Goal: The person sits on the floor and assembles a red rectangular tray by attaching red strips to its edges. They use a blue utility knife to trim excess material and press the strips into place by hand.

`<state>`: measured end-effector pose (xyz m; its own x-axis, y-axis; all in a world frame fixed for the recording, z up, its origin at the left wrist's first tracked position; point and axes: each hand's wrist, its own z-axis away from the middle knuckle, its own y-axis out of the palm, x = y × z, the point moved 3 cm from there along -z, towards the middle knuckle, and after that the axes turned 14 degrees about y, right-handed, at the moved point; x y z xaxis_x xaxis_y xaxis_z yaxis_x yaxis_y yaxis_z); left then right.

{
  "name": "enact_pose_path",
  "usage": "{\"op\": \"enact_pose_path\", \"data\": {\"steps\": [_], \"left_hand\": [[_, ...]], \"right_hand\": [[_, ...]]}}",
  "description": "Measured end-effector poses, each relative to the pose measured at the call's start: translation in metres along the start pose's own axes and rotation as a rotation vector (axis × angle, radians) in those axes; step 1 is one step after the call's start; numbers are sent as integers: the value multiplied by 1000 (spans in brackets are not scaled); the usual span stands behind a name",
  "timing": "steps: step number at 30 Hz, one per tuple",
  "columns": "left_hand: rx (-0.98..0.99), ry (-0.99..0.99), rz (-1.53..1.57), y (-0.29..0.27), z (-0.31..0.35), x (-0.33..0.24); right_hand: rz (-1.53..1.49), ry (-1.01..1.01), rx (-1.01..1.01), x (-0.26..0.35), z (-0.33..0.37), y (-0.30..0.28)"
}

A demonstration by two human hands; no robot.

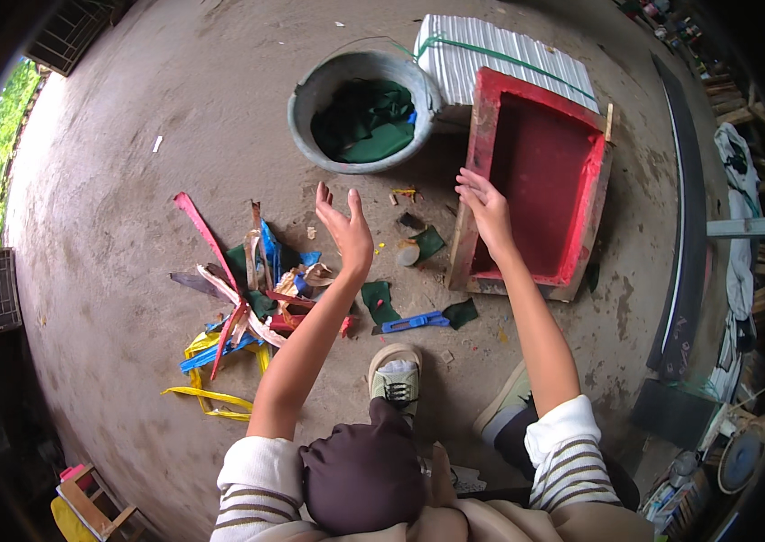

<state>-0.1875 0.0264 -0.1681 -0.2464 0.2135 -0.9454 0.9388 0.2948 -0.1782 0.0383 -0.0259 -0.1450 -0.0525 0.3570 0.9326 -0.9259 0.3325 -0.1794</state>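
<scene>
My left hand (346, 230) is raised with its fingers spread, holding nothing, just below a grey bucket (296, 122) that has dark green cloth (378, 140) inside. My right hand (489, 210) has its fingers stretched out and appears to hold nothing. It overlaps the left edge of a wooden frame (464, 248) with a red-stained inside (540, 181); whether it touches the wood I cannot tell. Below and between the hands, a blue utility knife (416, 322) lies on the ground among dark green scraps (379, 303). A small pale round object (407, 253) sits above them.
Left of my left forearm lies a heap of colourful strips (251, 271), with yellow strips (211, 397) below. A stack of white sheets (500, 54), tied with green cord, stands behind the frame. A long dark board (671, 226) lies at right. My shoe (394, 375) is near the knife.
</scene>
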Motion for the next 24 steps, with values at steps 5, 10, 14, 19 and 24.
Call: {"op": "enact_pose_path", "data": {"steps": [5, 10, 14, 19, 24], "left_hand": [[408, 336, -83, 23, 54, -50], [707, 402, -62, 65, 94, -60], [732, 462, -140, 86, 109, -41], [824, 391, -135, 88, 119, -15], [932, 274, -174, 90, 122, -3]], "right_hand": [[303, 49, -95, -79, 57, -72], [567, 95, -58, -106, 85, -52], [646, 3, -125, -111, 86, -43], [663, -33, -204, -116, 92, -38], [574, -2, -318, -118, 93, -37]]}}
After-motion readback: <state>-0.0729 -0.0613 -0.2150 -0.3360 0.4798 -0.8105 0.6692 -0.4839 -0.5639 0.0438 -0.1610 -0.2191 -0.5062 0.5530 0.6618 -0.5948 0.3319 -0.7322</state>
